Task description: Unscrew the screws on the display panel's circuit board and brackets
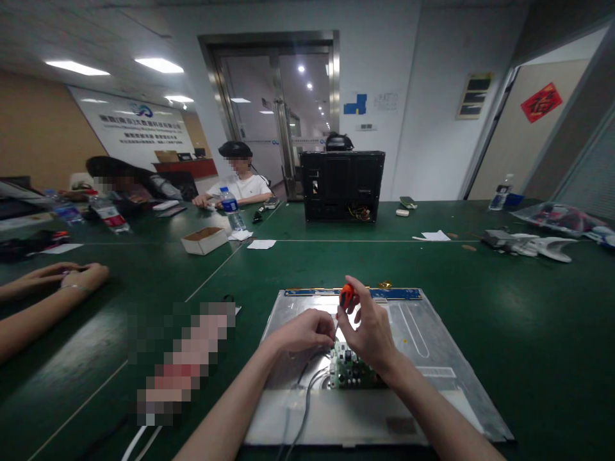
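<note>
A screwdriver with an orange and black handle (346, 296) is pinched upright between the thumb and fingers of my right hand (372, 330). Its shaft runs down toward a green circuit board (343, 371) with small parts on it. Beside the shaft, the fingers of my left hand (307, 331) are curled together at the board's upper left edge; whatever they hold is hidden. The board sits on the silver metal back of a flat display panel (432, 333). Along the panel's far edge runs a blue strip board (403, 294). Grey cables (307, 403) trail from the board toward me.
On the green table (230, 275), a blurred-out object (192, 358) with white cables lies to my left. Another person's hands (81, 278) rest farther left. Ahead stand an open carton (205, 241), a water bottle (233, 211) and a black monitor housing (342, 186).
</note>
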Demonstrator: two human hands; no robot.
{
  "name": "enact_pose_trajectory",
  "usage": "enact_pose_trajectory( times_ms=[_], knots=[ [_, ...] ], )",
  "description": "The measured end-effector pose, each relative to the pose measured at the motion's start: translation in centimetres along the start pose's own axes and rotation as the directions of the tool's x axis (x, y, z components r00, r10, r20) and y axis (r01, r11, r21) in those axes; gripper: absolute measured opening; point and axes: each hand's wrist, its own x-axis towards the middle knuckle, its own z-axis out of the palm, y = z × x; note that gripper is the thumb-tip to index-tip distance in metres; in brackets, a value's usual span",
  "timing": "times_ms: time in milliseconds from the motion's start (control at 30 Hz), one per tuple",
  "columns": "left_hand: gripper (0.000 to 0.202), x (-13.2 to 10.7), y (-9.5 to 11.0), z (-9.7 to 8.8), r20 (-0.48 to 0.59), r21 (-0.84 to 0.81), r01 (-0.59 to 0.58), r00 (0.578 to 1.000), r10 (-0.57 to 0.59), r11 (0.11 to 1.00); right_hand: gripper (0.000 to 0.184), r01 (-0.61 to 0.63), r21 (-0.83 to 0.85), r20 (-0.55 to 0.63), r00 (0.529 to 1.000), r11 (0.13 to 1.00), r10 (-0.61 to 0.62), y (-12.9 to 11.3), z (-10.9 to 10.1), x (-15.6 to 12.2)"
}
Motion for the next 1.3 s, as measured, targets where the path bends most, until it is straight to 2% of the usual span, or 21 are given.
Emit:
enact_pose_trajectory(
  times_ms=[233, 433, 567, 733, 900, 1000, 1300],
  knots=[
    [0.007, 0.07, 0.09, -0.1, 0.002, 0.039, 0.015, 1.0, -0.015, 0.999, 0.045, 0.037, 0.016, 0.006, 0.999, 0.999, -0.037, 0.47, 0.08, 0.01],
    [0.005, 0.05, -0.14, -0.3, 0.01, 0.043, 0.011, 1.0, -0.011, 0.999, 0.054, 0.013, 0.043, 0.031, 0.999, 0.999, -0.014, 0.21, 0.15, -0.11],
    [0.007, -0.02, -0.18, -0.32, 0.019, 0.02, -0.003, 1.0, 0.002, 1.0, 0.051, 0.013, 0.057, 0.001, 1.0, 0.998, -0.013, 0.07, 0.16, -0.15],
    [0.004, -0.15, 0.19, -0.24, 0.024, 0.038, 0.008, 1.0, -0.009, 0.999, 0.048, 0.026, 0.032, 0.021, 0.999, 0.999, -0.027, 0.27, 0.02, -0.01],
    [0.007, -0.06, -0.03, -0.24, 0.023, 0.014, 0.027, 0.999, -0.027, 1.0, 0.058, 0.01, 0.044, 0.056, 0.998, 0.999, -0.013, 0.03, -0.15, 0.1],
    [0.01, 0.02, -0.4, -0.27, 0.036, -0.008, 0.024, 0.999, -0.023, 1.0, 0.061, 0.012, 0.044, 0.039, 0.999, 0.999, -0.014, -0.14, -0.15, 0.04],
    [0.005, 0.02, 0.06, -0.28, 0.015, 0.035, 0.018, 1.0, -0.019, 0.999, 0.05, 0.002, 0.036, 0.032, 0.999, 0.999, -0.003, 0.25, -0.19, 0.07]
  ],
)
